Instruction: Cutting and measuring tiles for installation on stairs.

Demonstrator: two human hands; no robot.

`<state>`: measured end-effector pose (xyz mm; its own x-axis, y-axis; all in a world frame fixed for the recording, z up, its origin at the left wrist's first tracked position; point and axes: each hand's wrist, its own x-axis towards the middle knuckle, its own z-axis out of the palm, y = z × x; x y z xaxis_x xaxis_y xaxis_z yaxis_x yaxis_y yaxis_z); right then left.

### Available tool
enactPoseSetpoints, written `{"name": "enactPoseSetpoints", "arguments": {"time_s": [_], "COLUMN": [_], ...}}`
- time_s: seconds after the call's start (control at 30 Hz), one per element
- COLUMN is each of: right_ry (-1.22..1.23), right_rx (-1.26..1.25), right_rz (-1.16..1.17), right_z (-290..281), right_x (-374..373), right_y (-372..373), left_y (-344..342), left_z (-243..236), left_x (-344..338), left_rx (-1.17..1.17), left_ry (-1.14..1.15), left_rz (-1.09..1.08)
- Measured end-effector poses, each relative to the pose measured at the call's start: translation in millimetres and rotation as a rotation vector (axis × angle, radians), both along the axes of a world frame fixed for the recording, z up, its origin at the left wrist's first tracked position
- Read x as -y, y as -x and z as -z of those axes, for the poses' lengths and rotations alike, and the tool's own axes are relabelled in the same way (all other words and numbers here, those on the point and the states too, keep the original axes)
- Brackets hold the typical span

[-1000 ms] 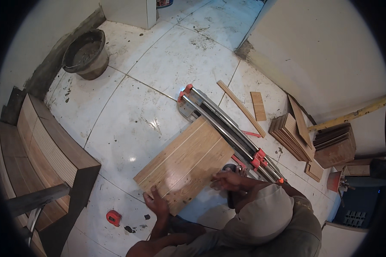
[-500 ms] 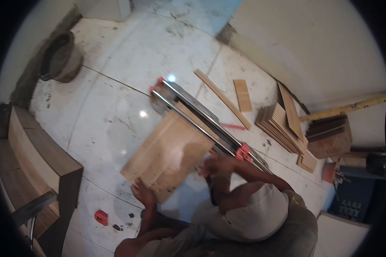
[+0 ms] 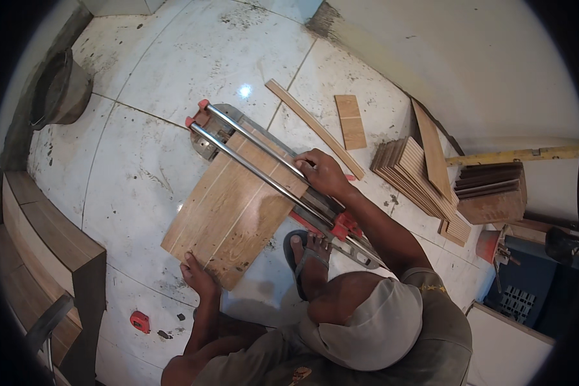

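Basically, hands apart: left hand [image 3: 200, 276] at the wood-look tile [image 3: 231, 209]'s near edge, right hand [image 3: 323, 174] by the cutter rails [image 3: 264, 176]; can't tell either grip. Tile's between them, partly under rails. Likely stiff, brittle: take opposite edges.

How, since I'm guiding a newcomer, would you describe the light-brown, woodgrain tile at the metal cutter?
On the white tiled floor, find the metal cutter with twin silver rails. The light-brown, woodgrain tile juts from it toward the lower left. Unlike the brown stacked tiles at right, it alone lies under the rails.
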<state>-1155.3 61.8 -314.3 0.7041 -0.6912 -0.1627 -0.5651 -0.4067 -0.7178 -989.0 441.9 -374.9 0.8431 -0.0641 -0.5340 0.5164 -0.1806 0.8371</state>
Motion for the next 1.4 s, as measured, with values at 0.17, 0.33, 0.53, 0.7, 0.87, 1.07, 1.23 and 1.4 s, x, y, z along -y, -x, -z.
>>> {"name": "enactPoseSetpoints", "arguments": {"time_s": [0.17, 0.33, 0.53, 0.7, 0.87, 1.07, 1.23, 1.4], "right_ry": [0.04, -0.012, -0.123, -0.154, -0.178, -0.281, -0.215, -0.316], "right_rx": [-0.004, -0.035, -0.043, 0.015, 0.027, 0.182, 0.207, 0.222], "right_rz": [0.048, 0.054, 0.168, 0.232, 0.208, 0.238, 0.221, 0.279], "right_z": [18, 17, 19, 15, 28, 47, 47, 54], "right_x": [0, 3, 4, 9, 19, 14, 12, 12], "right_y": [-8, -17, -21, -31, -30, -28, -33, -32], "left_y": [-1, -1, -1, -1, 0, -5, -12, -15], "left_z": [2, 2, 6, 2, -4, 2, 0, -1], "left_x": [-5, -1, 5, 20, 32, 25, 18, 15], "left_rx": [0.044, 0.066, 0.008, -0.005, 0.008, -0.024, -0.092, -0.156], "left_ry": [0.005, 0.013, 0.04, 0.076, 0.102, 0.107, 0.176, 0.211], "left_rz": [0.037, 0.002, -0.05, -0.073, -0.057, -0.026, 0.029, 0.041]}}
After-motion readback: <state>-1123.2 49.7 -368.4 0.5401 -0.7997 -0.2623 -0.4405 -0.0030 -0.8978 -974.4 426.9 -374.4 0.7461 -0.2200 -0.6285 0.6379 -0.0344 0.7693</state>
